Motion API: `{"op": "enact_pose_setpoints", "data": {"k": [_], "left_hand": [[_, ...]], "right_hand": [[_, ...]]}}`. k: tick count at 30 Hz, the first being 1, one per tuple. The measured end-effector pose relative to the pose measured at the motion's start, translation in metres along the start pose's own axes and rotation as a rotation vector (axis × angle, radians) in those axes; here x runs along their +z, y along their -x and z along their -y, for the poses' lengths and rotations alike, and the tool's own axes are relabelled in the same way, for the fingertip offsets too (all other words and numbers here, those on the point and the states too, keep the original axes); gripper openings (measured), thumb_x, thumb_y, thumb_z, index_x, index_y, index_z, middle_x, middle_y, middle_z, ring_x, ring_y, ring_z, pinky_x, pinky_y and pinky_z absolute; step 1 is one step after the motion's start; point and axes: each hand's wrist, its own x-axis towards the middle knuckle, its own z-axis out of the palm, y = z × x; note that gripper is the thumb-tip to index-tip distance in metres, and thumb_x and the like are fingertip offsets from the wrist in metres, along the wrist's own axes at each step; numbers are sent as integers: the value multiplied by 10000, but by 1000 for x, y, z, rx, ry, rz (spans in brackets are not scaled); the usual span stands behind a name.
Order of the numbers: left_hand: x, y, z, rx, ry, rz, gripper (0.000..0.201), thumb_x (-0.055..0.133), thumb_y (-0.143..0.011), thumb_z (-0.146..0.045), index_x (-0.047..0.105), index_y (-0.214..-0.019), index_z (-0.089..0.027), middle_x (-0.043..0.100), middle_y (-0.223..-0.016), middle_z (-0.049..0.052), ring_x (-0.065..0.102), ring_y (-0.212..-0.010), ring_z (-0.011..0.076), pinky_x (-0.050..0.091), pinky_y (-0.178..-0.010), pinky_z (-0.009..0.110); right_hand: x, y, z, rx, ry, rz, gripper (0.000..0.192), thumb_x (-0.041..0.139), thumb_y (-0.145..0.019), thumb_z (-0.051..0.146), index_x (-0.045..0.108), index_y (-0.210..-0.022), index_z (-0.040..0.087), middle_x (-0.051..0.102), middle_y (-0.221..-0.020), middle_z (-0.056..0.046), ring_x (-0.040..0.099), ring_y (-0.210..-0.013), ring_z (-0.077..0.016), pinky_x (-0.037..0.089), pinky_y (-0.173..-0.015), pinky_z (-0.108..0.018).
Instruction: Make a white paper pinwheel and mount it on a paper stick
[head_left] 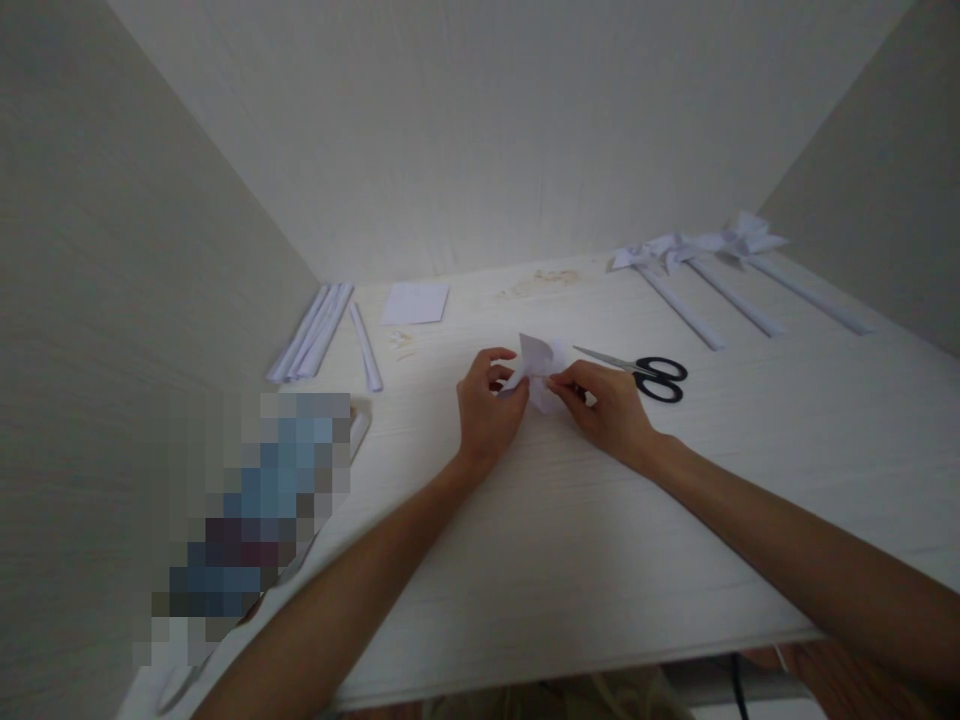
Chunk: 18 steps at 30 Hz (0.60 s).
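Between my two hands, above the middle of the table, is a white paper pinwheel (536,355) with folded, pointed blades. My left hand (491,405) pinches its left side between thumb and fingers. From the right, my right hand (604,400) has thumb and forefinger pressed together at the pinwheel's centre; whether a small part sits in that pinch is hidden. Just behind my right hand lies a pair of scissors (649,375) with black handles, blades pointing left.
Three paper pinwheels on rolled paper sticks (742,290) lie at the back right. Several loose paper rolls (315,335) rest at the back left, near a square paper sheet (416,303). Small tan bits (555,277) lie behind my hands. A blurred-out object (262,500) stands at the left edge.
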Motion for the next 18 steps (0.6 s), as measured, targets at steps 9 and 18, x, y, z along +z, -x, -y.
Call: {"op": "enact_pose_setpoints", "data": {"k": [9,18], "left_hand": [[0,0,-1,21,-22,8,261,574,-595,-89,502,-833,-171,541,-546,-55,518,-504,78,379,-469,175],[0,1,-3,2,-12,17,256,573,-599,-87,499,-829,-172,540,-542,-56,519,-496,76,371,-454,169]], "right_hand": [[1,0,-1,71,11,26,239,501,-798,301,560,-618,156,588,-548,-18,510,-481,-114,345,-481,-219],[1,1,-3,48,-5,-22,191,520,-787,252,595,-642,152,620,-611,-37,543,-536,-130,376,-495,-223]]}}
